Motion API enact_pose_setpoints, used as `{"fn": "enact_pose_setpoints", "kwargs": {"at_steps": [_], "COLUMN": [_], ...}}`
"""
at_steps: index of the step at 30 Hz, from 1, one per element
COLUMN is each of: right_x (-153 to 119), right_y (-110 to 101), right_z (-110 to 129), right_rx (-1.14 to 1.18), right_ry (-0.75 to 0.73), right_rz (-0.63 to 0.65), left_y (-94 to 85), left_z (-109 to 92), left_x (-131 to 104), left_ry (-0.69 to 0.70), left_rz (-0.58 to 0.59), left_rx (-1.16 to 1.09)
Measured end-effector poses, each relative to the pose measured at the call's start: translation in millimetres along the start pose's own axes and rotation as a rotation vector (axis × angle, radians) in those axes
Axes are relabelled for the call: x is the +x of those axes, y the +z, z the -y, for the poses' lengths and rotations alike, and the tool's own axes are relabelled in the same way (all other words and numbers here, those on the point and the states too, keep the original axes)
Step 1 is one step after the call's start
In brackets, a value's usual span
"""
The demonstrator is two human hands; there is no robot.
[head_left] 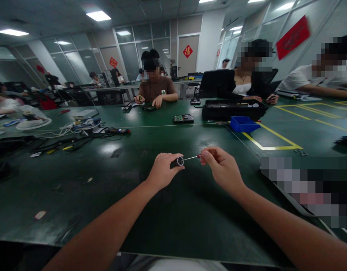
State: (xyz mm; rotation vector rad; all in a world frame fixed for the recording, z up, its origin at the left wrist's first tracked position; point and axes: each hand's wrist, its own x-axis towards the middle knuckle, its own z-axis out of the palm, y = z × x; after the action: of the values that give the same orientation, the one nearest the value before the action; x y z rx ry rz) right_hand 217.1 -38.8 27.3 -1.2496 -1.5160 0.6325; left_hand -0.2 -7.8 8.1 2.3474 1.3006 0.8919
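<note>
- Head view, centre of the frame: gripping a small dark tube (pixel 178 162) in the left hand (pixel 161 170), curling fingers around the barrel, with one fingertip above and another below the pale ring at the mouth.
- Just right of centre: pinching the red end (pixel 199 156) of a thin metal rod (pixel 191 157) between the thumb and fingertips of the right hand (pixel 223 165).
- Between the hands: running the rod's long axis nearly level across the frame, dipping a little toward the left, from the right fingertips down to the tube's mouth.
- At the mouth: facing rightward and partly toward the camera; seeming to meet the rod's left tip there, but leaving unclear any depth inside.
- Along the barrel: hiding most of the length behind the left fingers, and so not giving away the tube's exact axis, nor any close match to the rod's line.
- From the right fingertips: placing the tube's mouth to the left and slightly lower in the frame, bridging that short gap by the rod alone.
- By nearness: having the left hand around the tube itself, and the right hand at the rod's far end, apart from the tube.
- Below and around: holding both hands over the green table (pixel 97 184).
- Upper middle of the frame: showing a hard drive (pixel 183 119), and a blue bin (pixel 243 124) farther right, both well apart from the fingers.
</note>
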Motion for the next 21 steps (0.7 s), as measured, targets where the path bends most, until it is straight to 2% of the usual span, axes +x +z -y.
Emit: {"fn": "enact_pose_setpoints", "kwargs": {"at_steps": [3, 8, 15, 21], "right_x": [-3, -6, -4, -9], "right_y": [-4, -5, -2, 0], "right_z": [4, 11, 11, 8], "right_rx": [-0.157, -0.245, -0.332, -0.216], "right_ry": [-0.034, -0.204, -0.097, -0.147], "right_rz": [0.016, 0.090, 0.100, 0.097], "left_y": [0.1, 1.6, 3.6, 3.6], "left_z": [-1, 1, 1, 0], "left_x": [0, 0, -1, -1], "left_ry": [-0.003, 0.001, 0.016, 0.026], "left_rz": [0.012, 0.033, 0.038, 0.030], "left_rx": [-0.004, -0.004, -0.010, -0.009]}}
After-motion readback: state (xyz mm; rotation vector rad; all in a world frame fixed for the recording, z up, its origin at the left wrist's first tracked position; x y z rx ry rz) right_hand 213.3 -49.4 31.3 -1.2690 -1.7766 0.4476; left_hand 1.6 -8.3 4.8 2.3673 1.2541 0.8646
